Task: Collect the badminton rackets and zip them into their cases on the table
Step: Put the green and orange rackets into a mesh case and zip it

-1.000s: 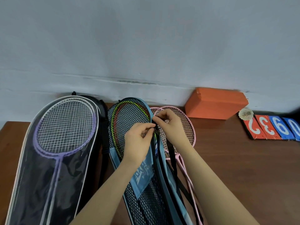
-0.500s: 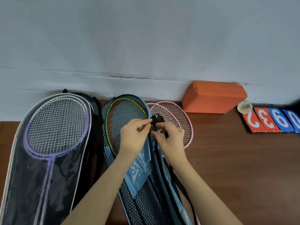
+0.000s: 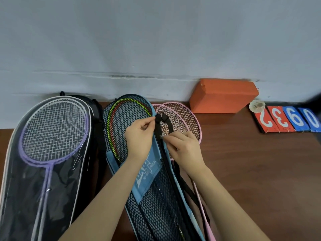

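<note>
A blue mesh racket case [image 3: 147, 202] lies in the middle of the table with a yellow-green and a red racket [image 3: 119, 122] inside. My left hand [image 3: 139, 136] pinches the case's right edge by the black strap loop [image 3: 162, 119] near the top. My right hand [image 3: 184, 146] pinches the small zip pull [image 3: 161, 137] just below it. Two pink rackets [image 3: 184, 119] lie partly under the case on its right. At the left, a purple racket [image 3: 52, 133] sits inside a clear black case [image 3: 26, 197].
An orange block [image 3: 222, 96] stands against the wall at the back right. A shuttlecock [image 3: 257, 106] and red and blue number cards [image 3: 288, 119] lie further right. A black bag [image 3: 96, 108] sits behind the clear case. The brown table [image 3: 260, 171] extends right.
My right hand has dropped from the top of the case's edge to lower down it, and the black strap loops now show above it. My left hand stays at the edge.
</note>
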Action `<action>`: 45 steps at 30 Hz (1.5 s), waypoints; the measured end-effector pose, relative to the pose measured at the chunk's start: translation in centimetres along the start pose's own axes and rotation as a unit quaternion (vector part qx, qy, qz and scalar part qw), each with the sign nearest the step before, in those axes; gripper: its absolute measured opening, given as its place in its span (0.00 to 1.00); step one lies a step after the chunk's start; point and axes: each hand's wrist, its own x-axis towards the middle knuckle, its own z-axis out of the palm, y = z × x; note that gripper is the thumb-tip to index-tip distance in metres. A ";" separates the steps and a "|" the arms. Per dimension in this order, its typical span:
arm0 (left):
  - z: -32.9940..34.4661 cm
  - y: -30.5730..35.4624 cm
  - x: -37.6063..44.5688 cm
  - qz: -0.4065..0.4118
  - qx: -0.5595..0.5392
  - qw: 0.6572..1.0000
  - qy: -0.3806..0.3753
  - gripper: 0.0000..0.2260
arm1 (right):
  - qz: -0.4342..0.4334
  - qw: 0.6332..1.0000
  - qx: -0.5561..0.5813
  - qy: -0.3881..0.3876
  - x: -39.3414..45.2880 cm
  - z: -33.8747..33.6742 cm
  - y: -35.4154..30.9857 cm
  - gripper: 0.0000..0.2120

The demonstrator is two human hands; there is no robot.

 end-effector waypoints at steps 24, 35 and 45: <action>-0.5 -4.6 -8.6 0.312 0.322 0.862 -0.236 0.14 | 0.226 0.951 0.198 -0.070 -10.9 -6.0 -1.8 0.06; 1.7 -4.8 -5.6 0.223 0.356 0.885 -0.203 0.07 | 0.333 0.890 0.231 -0.208 -16.4 -9.8 0.0 0.06; -0.7 -4.7 -15.7 0.294 0.370 0.820 -0.322 0.12 | 0.258 0.921 0.235 -0.172 -16.8 -9.0 -1.6 0.05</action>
